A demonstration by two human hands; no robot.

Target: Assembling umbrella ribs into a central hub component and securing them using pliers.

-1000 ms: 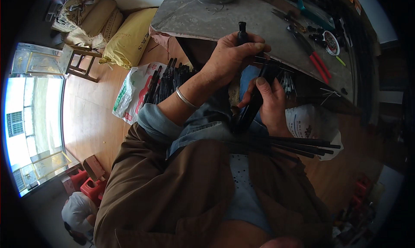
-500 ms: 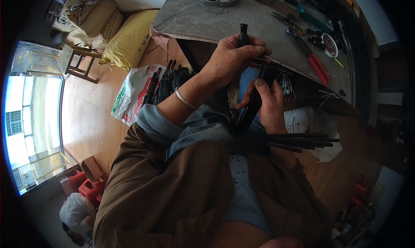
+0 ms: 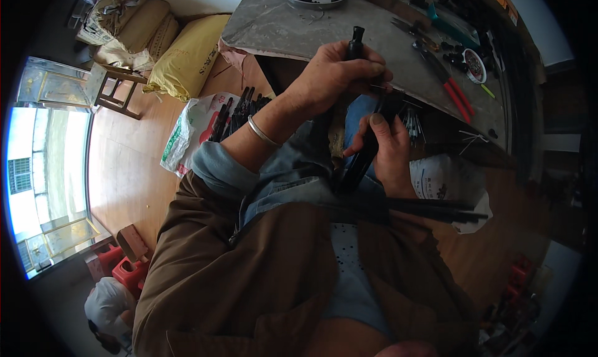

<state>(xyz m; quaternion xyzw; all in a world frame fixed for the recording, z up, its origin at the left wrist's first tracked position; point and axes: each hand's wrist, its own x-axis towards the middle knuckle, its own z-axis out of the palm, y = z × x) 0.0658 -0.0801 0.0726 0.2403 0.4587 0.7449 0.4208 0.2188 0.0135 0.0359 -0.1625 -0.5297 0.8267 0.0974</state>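
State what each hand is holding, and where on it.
Left hand: black cylindrical piece, gripped below its protruding top end. Right hand: long black bar, gripped toward its upper end.

- two hands (image 3: 341,74)
- one black handle (image 3: 355,44)
- one bracelet (image 3: 260,131)
- one metal bowl (image 3: 316,6)
- one small dish (image 3: 478,81)
- one red-handled tool (image 3: 449,85)
- one yellow sack (image 3: 190,58)
- one wooden stool (image 3: 98,85)

Dark print marks the yellow sack (image 3: 187,57), red and green print the white bag (image 3: 198,123) nearby.
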